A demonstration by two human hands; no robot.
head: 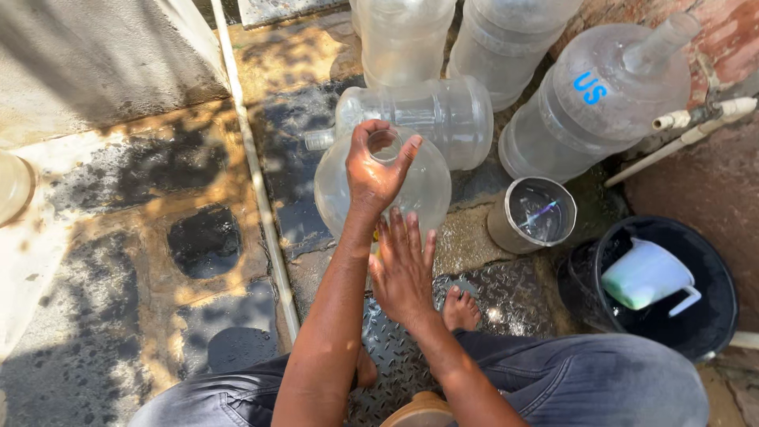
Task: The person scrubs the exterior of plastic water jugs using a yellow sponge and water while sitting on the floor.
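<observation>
Knees (601, 379) in grey trousers, lower edge; bare foot (460, 310) on wet tread plate (506, 296).

Right hand (403, 269): fingers spread wide, palm flat against near side of clear jug (427, 190).

Left hand (373, 170): fingers curled around jug's open neck, gripping it.

Jug: upright on wet ground, just ahead of foot.

Behind it: second jug (443, 111) lying on its side, touching; three more jugs beyond, one tilted against brick wall (727, 39).

Right of jug: steel pot (531, 215) holding water. Further right: black bucket (715, 316) containing pale plastic pitcher (644, 275).

White pipe (253, 158) crosses ground at left.
</observation>
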